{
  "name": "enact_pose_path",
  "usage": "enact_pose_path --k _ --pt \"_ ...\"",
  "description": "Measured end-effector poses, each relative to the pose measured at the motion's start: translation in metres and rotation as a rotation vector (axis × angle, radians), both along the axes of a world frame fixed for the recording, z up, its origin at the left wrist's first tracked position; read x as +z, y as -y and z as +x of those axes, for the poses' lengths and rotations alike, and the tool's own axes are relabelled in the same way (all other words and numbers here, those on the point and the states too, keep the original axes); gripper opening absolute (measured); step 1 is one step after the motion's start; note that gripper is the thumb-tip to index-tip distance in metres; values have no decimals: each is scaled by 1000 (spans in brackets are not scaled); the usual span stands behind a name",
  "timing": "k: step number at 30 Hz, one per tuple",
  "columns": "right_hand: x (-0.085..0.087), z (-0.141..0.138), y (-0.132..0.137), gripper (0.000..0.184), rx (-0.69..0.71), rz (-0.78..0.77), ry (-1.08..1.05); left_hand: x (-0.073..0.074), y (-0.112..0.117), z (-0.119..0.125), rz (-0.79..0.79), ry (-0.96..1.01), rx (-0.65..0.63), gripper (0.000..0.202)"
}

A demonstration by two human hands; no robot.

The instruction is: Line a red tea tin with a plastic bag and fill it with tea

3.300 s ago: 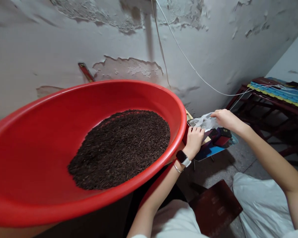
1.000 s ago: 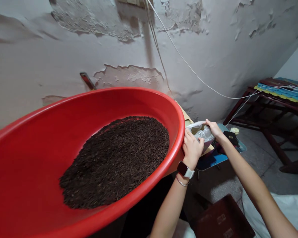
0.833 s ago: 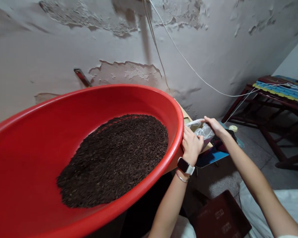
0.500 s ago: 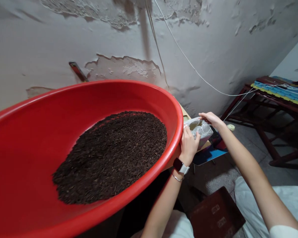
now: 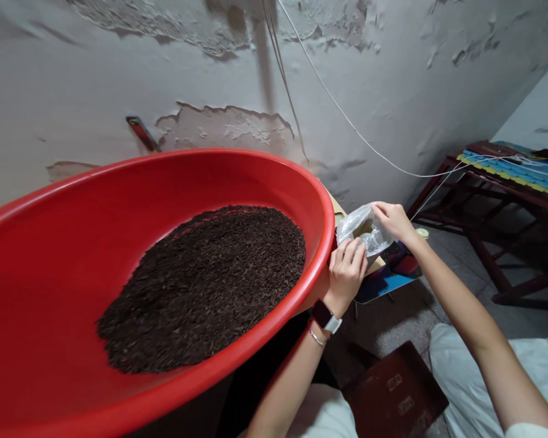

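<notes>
Change: the clear plastic bag (image 5: 363, 230) now stands lifted and puffed open, higher than half a second ago.
Left hand (image 5: 346, 272): fingers pinching its near edge, beside the red basin (image 5: 36, 255) rim.
Right hand (image 5: 395, 219): fingers pinching the far edge.
Meaning: the bag mouth seems readied beside the dark loose leaves (image 5: 205, 286).

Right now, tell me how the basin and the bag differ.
The basin is red, opaque and rigid; the bag is clear, thin and crumpled. The basin is far larger and holds a dark loose heap. The left hand and right hand grip the bag, not the basin.
</notes>
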State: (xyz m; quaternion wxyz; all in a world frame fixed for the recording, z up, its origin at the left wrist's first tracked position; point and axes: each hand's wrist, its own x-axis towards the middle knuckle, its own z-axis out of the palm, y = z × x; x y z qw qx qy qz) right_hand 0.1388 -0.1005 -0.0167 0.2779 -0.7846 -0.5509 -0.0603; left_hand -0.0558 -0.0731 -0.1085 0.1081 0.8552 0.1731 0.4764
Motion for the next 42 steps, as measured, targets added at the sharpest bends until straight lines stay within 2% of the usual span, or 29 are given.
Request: enact_pose_path --k 3,5,8,10,12,14,16,19,21,23,27,30,34,38,42 --pt "11 -9 11 39 74 19 7 4 10 -15 85 10 36 25" --pt "19 -18 26 38 119 67 18 4 12 -21 60 -1 53 24" --pt "22 -28 52 39 89 59 64 -1 10 -22 -31 -11 20 23" --pt "13 -26 65 36 68 -54 101 -6 7 -18 -126 4 5 21" --pt "-3 -18 73 36 52 -145 103 -12 6 -12 -251 28 4 18" --pt "-22 -7 76 52 55 -165 42 -18 5 -7 -370 64 1 13" --pt "-40 2 76 65 75 -165 -47 -23 5 -4 -481 93 -26 19" --pt "-57 8 75 67 113 -227 -168 -28 2 -4 -663 117 -99 35" --pt "-61 9 73 62 138 -264 -255 -29 -1 -5 -745 138 -135 41" --pt "-59 10 71 56 150 -217 -311 -28 -4 -6 -772 152 -156 44" --pt "-46 13 64 51 152 -71 -365 -28 -6 -5 -793 136 -160 47" --pt "-41 14 55 51 94 -2 -372 -31 -6 -1 -799 129 -151 50" --pt "-49 15 37 47 41 170 -473 -37 -12 4 -754 155 -119 51" --pt "-61 19 17 44 -44 224 -710 -39 -23 10 -666 121 -17 49" --pt "-62 20 0 48 -74 269 -976 -34 -31 14 -650 111 57 50"
